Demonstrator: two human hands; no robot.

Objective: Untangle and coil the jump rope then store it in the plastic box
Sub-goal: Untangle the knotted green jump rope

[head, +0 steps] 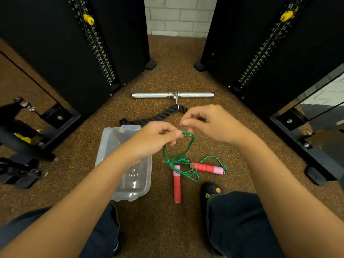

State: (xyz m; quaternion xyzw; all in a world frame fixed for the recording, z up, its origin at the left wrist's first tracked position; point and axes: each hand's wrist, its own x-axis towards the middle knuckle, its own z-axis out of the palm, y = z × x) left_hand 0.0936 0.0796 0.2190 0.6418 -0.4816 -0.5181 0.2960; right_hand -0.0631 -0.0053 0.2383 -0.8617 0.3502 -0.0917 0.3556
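Gym floor; left hand pinches rope, right hand apparently loose.

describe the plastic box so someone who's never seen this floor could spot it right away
Between the two black weight stacks, on the speckled brown floor, the plastic box sits below the left hand, left of the green jump rope. It is the only clear, lidless container, unlike the metal bar beyond.

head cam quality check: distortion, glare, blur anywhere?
Head view: strong wide-angle distortion, the black weight stacks lean outward; glare spots on the clear plastic box and the chrome bar; lighting even, shadows soft; left hand, right hand and green rope reasonably sharp, edges softer.
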